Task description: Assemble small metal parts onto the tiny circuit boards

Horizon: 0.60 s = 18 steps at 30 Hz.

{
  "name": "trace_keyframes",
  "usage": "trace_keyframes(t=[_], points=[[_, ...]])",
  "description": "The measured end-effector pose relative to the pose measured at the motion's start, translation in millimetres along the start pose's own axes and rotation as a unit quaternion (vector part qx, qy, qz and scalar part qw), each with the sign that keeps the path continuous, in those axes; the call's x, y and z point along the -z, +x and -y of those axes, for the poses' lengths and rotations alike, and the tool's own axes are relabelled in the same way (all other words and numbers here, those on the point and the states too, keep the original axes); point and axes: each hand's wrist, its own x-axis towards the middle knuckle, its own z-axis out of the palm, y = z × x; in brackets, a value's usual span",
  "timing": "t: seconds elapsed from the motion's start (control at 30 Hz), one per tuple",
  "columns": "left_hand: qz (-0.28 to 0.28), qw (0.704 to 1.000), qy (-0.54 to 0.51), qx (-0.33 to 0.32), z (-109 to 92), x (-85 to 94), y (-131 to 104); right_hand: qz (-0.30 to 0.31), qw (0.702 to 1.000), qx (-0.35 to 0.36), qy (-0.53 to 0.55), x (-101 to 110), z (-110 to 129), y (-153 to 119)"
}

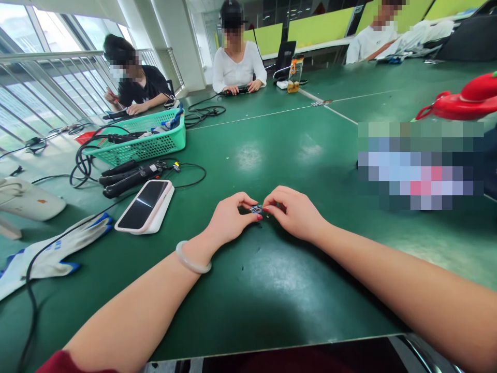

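Observation:
Just above the green tabletop [248, 305], my two hands meet at a small circuit board [257, 209] with greenish and silvery parts. My left hand [233, 215], with a pale bangle on its wrist, pinches the board between thumb and fingers from the left. From the right, my right hand [293, 210] has its thumb and fingertips pressed together at the board's right edge. Most of the board is covered by the fingers, so its details are too small to make out. A tiny dark bit lies on the table just below it.
Left of my hands lie a phone [145, 207] in a pink case, black corded tools [134, 176] and a white-blue glove [58, 254]. Behind them stands a green basket [147, 142]. A red object [462, 101] is at right. Several people sit across the table, near a bottle [295, 75].

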Motion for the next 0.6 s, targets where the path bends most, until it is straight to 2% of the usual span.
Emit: trace_keyframes(t=[0.13, 0.37, 0.5, 0.6], points=[[-0.018, 0.999, 0.041, -0.004, -1.6, 0.6, -0.6, 0.017, 1.000, -0.006, -0.002, -1.3, 0.0, -0.7], [0.026, 0.997, 0.047, -0.055, -7.5, -1.3, -4.7, 0.013, 0.999, -0.018, 0.024, -2.9, 4.2, -0.3], [0.003, 0.999, 0.026, -0.019, -2.8, -0.4, -1.3, 0.000, 0.999, -0.035, 0.032, 0.9, 2.1, 0.2], [-0.048, 0.999, 0.017, 0.005, 1.9, 1.6, 2.1, 0.053, 0.998, -0.016, 0.013, 0.8, -0.1, -0.8]])
